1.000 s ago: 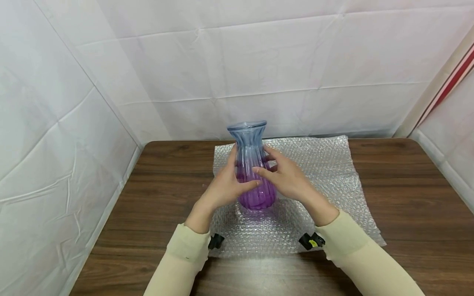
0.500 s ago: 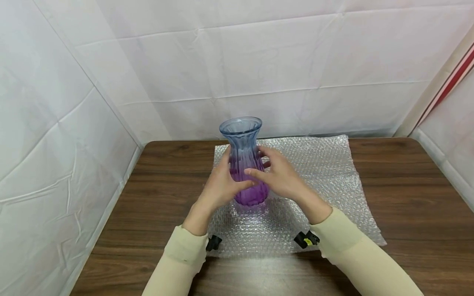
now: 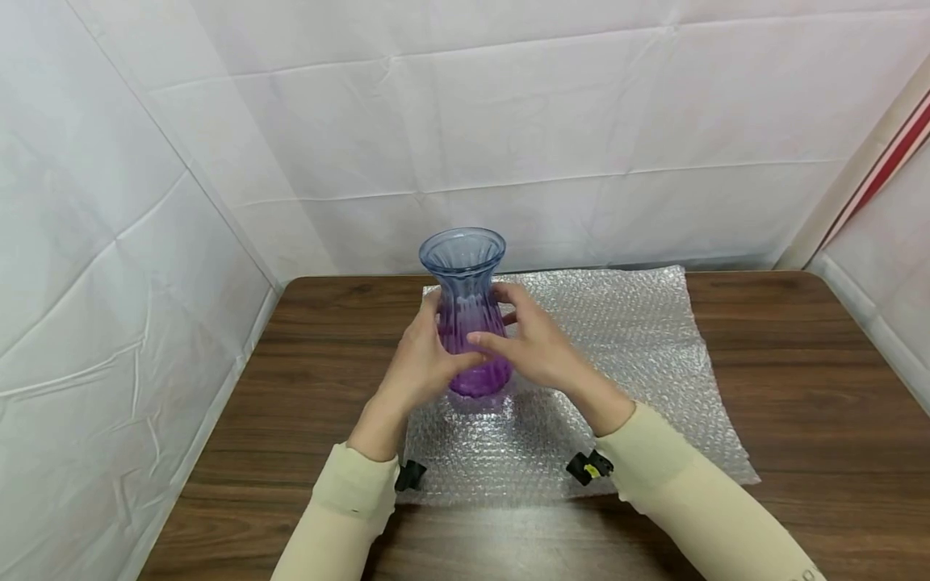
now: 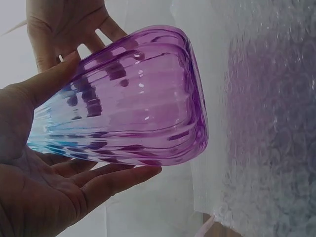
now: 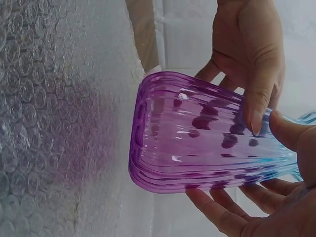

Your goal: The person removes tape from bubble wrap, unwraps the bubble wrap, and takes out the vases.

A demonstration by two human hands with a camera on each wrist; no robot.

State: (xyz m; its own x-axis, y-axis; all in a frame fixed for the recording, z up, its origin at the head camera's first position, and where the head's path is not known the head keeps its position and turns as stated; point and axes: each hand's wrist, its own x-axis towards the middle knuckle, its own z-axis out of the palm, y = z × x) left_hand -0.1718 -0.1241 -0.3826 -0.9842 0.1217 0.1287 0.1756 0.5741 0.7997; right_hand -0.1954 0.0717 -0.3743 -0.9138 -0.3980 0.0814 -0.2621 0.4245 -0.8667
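Note:
A ribbed glass vase (image 3: 472, 315), blue at its flared rim and purple toward the base, is held upright between both hands. My left hand (image 3: 417, 355) grips its left side, thumb across the front. On the opposite side my right hand (image 3: 541, 343) grips it, the right thumb also lying over the front. Both wrist views show fingers wrapped along the vase's sides, and a gap between the purple base (image 4: 168, 94) and the bubble wrap (image 5: 59, 108) under it. The far-side fingers are partly hidden behind the glass in the head view.
The sheet of bubble wrap (image 3: 617, 363) lies flat on a dark wooden table (image 3: 327, 363), reaching its back edge. White cloth (image 3: 508, 121) hangs behind the table and on both sides. Small black wrist cameras (image 3: 590, 466) sit at the cuffs.
Both hands have carried the vase to the left and slightly back. It has tilted so that more of its open mouth shows. The bubble wrap has stayed in place.

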